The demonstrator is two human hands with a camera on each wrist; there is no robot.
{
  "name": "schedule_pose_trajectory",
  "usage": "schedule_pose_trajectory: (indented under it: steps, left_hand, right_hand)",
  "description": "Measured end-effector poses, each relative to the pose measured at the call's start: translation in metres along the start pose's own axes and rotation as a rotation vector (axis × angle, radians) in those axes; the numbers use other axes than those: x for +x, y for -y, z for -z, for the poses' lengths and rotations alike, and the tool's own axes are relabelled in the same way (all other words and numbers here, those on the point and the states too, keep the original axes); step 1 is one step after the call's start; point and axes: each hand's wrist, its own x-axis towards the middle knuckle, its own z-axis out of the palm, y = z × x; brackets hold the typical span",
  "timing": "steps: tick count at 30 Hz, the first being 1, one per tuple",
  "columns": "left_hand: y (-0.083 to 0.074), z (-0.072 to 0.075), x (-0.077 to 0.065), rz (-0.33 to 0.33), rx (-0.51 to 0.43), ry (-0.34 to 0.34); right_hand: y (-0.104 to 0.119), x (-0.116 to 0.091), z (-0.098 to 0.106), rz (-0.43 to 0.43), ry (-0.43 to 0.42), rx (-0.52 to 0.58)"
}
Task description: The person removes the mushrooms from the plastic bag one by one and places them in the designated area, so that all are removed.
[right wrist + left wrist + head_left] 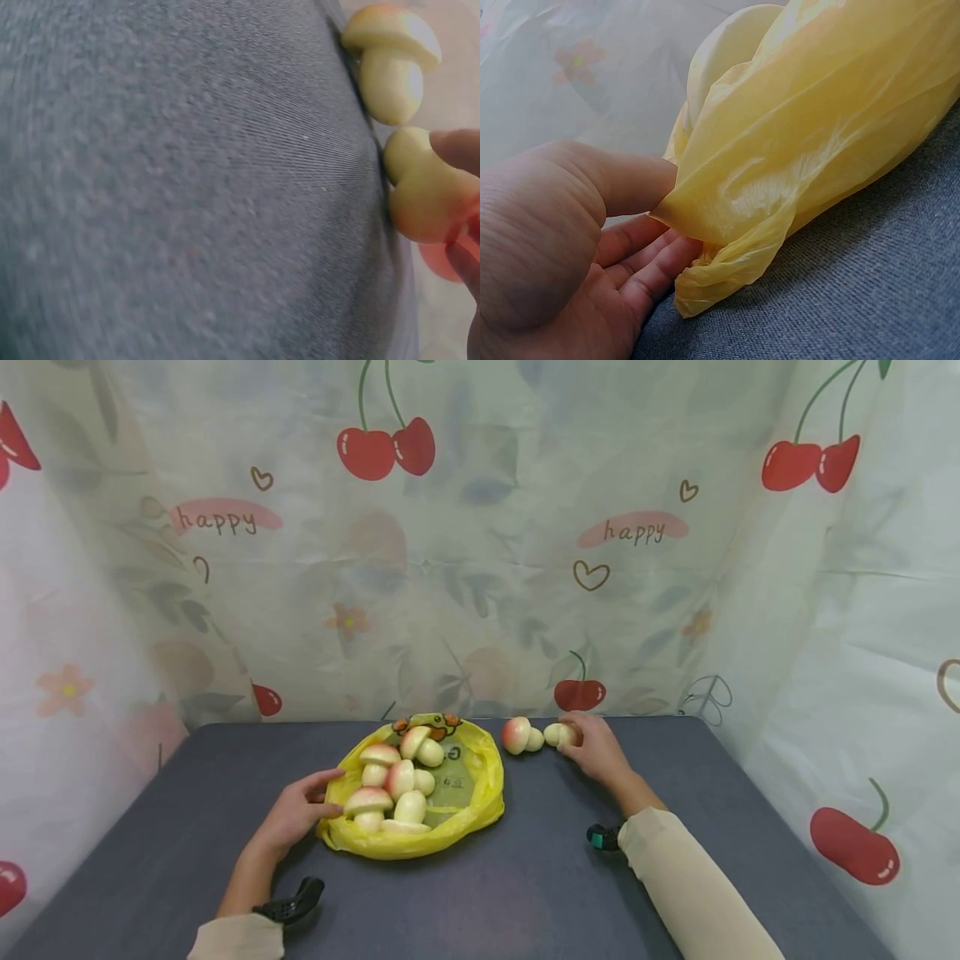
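A yellow plastic bag (491, 777) lies open on the table, its rim rolled into a ring around several toy mushrooms (401, 779) with cream stems and pink-tinged caps. At its left side my left hand (296, 814) pinches the bag's edge between thumb and fingers; the left wrist view shows the thumb against the crumpled yellow film (742, 172). Toward the back edge of the table, my right hand (600, 752) grips a toy mushroom (427, 199) by its cap, the stem pointing left. Just left of that one lies another toy mushroom (519, 737), untouched.
The dark grey table (510, 893) ends at a hanging curtain (480, 610) printed with cherries, hearts and flowers. More of this curtain encloses the left and right sides. Both wrists wear black straps.
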Motion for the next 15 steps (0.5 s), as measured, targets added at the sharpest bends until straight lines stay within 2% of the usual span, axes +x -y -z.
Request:
schedule_pose_trajectory:
  steps: [5,15]
  left_hand:
    - [-0.0003,-0.0009,-0.0009,0.001,-0.002,-0.005]
    - [-0.0022,0.0,-0.0008,0.002,-0.001,-0.008]
  right_hand:
    - [-0.0017,0.0028,-0.0043,-0.042,-0.013,-0.032]
    - [-0.0055,0.0062,-0.0029,-0.049,0.0,-0.024]
